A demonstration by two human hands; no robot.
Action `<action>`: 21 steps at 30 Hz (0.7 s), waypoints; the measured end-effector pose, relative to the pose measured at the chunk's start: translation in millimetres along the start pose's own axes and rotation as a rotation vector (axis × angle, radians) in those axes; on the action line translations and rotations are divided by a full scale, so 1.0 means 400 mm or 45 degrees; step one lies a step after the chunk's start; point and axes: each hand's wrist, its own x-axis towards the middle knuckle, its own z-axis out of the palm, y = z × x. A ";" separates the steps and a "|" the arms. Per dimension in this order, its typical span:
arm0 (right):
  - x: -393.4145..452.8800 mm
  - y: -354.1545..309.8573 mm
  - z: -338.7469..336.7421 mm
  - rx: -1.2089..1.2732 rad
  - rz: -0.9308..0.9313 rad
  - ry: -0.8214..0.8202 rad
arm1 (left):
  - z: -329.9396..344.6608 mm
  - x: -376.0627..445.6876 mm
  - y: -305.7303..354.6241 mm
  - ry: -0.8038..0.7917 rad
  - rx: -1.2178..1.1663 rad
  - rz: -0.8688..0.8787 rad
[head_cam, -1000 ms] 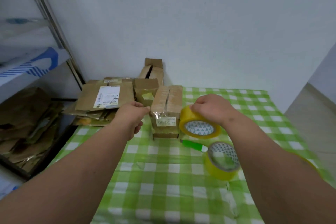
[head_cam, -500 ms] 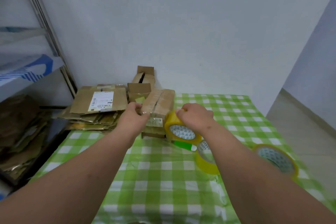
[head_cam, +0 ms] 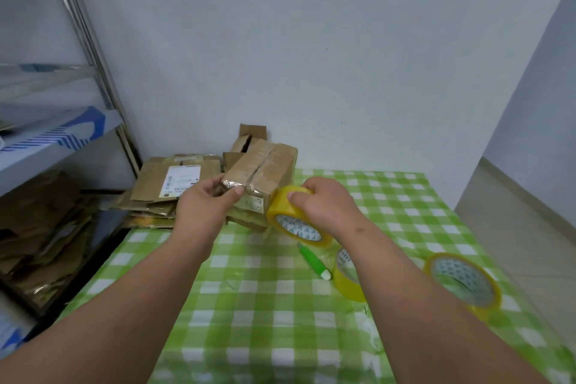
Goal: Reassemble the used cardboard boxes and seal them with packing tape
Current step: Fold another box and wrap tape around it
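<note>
On the checked table [head_cam: 249,305] at frame centre, our left hand [head_cam: 204,207] pinches the box [head_cam: 265,172] corner, right hand [head_cam: 324,207] grips the tape [head_cam: 293,221]; we should pull it taut along the seam.

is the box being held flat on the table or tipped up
Tipped: the box leans on its far end, near end raised by the left hand.

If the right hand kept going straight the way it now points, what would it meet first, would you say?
The right hand, holding the tape roll, points left and away toward the box in the left hand. The roll would likely meet the box's near end first; they already look close, though depth is unclear.
</note>
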 end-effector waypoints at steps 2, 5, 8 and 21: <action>-0.035 -0.029 0.002 0.044 -0.038 0.005 | -0.033 -0.017 0.010 -0.002 -0.049 0.009; -0.092 -0.063 0.024 0.101 -0.068 -0.017 | -0.078 -0.055 0.014 -0.009 -0.093 0.048; -0.148 -0.083 0.056 0.163 -0.056 -0.066 | -0.123 -0.093 -0.004 -0.020 0.011 0.067; -0.265 -0.024 0.204 0.527 0.074 -0.126 | -0.206 -0.155 -0.114 -0.228 0.495 0.087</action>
